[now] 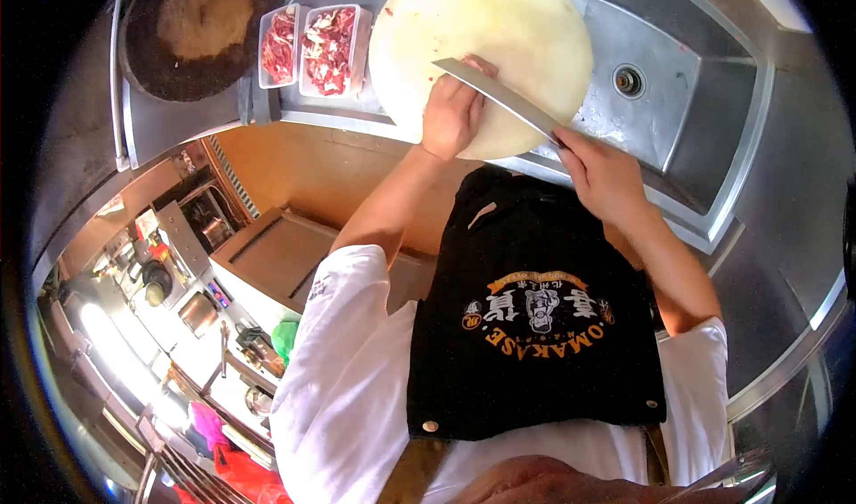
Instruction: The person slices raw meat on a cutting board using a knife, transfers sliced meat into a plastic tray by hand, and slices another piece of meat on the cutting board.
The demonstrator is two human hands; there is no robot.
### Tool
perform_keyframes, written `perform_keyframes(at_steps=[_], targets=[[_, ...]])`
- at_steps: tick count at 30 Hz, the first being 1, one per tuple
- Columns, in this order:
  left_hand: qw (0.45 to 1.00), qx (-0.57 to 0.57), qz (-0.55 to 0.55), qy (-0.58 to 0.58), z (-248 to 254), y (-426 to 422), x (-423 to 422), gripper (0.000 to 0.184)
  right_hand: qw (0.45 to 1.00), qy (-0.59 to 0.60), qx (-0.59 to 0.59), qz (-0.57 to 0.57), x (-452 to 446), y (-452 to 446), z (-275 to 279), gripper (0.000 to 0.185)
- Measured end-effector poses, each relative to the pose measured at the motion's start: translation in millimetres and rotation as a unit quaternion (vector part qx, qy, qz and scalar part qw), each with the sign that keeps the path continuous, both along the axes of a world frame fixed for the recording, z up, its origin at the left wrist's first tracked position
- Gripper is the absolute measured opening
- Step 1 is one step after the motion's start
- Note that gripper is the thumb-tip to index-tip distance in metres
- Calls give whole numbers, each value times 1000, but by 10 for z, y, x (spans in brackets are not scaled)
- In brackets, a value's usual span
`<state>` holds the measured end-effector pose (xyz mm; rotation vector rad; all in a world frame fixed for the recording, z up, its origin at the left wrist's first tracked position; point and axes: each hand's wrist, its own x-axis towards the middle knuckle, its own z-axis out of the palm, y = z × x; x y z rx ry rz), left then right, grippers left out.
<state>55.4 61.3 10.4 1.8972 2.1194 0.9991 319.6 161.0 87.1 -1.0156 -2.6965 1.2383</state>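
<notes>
My right hand [608, 176] is closed round the handle of a large kitchen knife [508, 100], whose blade slants up and left over the round cutting board [535, 22]. Behind the blade, a small piece of red meat [481, 63] lies on the board, partly hidden by it. My left hand [452, 116] rests on the board with its fingers curled against the meat, close to the blade. Two clear plastic containers stand left of the board: a larger container of sliced meat [330, 51] and a narrower container of sliced meat [279, 47].
A metal sink [655, 134] with a round drain [629, 80] lies right of the board. At the upper left is a dark round pan-like surface [201, 22] with a brown middle. Below the counter stands a brown box-like unit [276, 254].
</notes>
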Motion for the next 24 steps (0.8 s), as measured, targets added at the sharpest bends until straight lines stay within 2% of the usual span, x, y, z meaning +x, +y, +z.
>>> perform_keyframes(at_steps=[5,9,11,14,18,20,24], targets=[[999,20,35,-2,-3,8,29,38,999,-33,15,34,102,61,-15,37],[1000,8,20,-16,-48,-3,-12,38,997,-49,2,61,-442,205,-166,35],[999,13,27,-17,-15,7,5,38,998,-17,-10,67,-745,267,-286,33],[1000,9,25,-16,-89,-40,-13,37,996,-43,-24,76,-830,323,-292,35],[999,1,25,-36,-161,-58,-13,34,993,-81,-61,54,-232,317,-148,38],[998,-24,35,-46,-130,-79,-11,30,997,-43,-44,42,-115,295,-183,39],[996,-32,44,-66,-126,-49,-10,26,996,-48,-43,56,-949,404,-591,37]])
